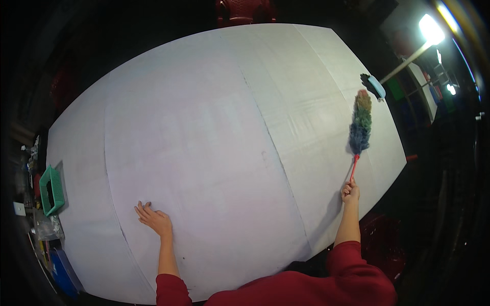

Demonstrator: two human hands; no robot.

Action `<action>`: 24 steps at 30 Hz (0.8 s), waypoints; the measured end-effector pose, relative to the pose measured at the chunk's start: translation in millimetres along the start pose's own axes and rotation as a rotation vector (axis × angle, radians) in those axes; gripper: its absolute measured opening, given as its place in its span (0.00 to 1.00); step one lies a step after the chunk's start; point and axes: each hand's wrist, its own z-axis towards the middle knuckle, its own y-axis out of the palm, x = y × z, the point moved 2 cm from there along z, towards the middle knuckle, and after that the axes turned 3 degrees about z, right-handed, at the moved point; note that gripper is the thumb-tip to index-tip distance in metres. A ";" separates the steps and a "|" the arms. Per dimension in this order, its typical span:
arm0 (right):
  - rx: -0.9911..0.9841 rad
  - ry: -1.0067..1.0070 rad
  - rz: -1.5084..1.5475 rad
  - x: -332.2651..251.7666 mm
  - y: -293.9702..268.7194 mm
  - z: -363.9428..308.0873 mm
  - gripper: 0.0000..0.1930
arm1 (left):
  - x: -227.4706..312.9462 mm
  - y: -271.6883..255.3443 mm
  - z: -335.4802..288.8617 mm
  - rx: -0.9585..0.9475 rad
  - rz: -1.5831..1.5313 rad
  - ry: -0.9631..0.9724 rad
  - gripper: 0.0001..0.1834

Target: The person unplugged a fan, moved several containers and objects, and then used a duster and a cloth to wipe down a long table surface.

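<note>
Red shirt, right grip closed round the duster handle, plume beyond it, left grip unclenched.

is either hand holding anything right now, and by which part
The right hand holds the multicoloured duster by the lower end of its red handle; the left hand holds nothing.

A white lamp glows in the dark room
</note>
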 end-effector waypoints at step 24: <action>-0.890 -0.275 -0.945 260.3 59.3 -254.9 0.14 | 82.4 -142.2 -210.4 0.005 -0.631 0.259 0.31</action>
